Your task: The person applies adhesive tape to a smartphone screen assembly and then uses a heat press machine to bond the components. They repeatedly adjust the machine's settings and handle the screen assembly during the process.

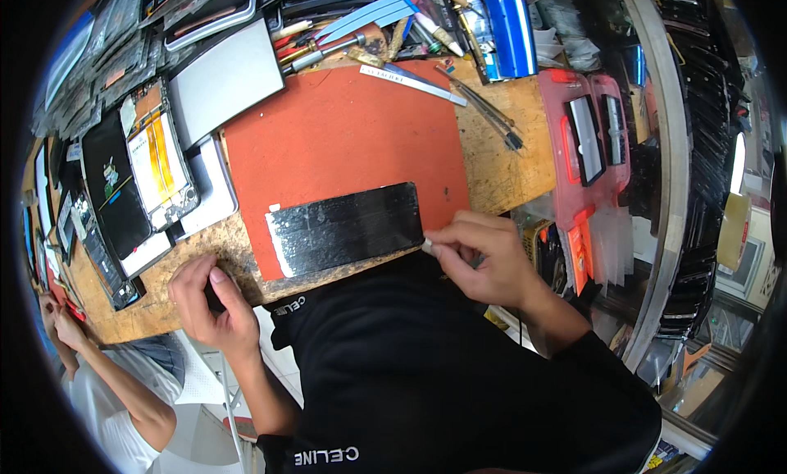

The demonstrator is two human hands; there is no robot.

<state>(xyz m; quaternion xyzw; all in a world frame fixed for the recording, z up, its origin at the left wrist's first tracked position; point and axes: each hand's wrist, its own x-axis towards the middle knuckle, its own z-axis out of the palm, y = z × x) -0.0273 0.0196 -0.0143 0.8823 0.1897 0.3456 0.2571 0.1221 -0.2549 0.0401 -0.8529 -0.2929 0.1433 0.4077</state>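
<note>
Panel [348,228], thin, black and shiny, lies flat on the 6 o'clock side of an orange mat [344,138], in the head view from where I stand. Take that panel as the clock's middle. At its 4 o'clock corner the person's right hand [484,252] has thumb and finger pinched together on a small pale piece [426,246], too tiny for me to name. Out at 8 o'clock the left hand [213,302] rests by the table [508,170] edge, fingers loosely curled and thumb apart; I see nothing held in it.

Whitish streaks run along the panel's 9 o'clock end, glare or residue, I can't tell which. I'd judge it light, slick and fairly stiff, perhaps brittle, so a twist or hard pinch could crack it. The best hold seems to be by the opposite short edges, at 3 and 9 o'clock, leaving the glossy face alone.

A white ruler [410,84] lies at 1 o'clock, an opened phone [161,166] near 10, a pink case [578,138] past 2.
</note>
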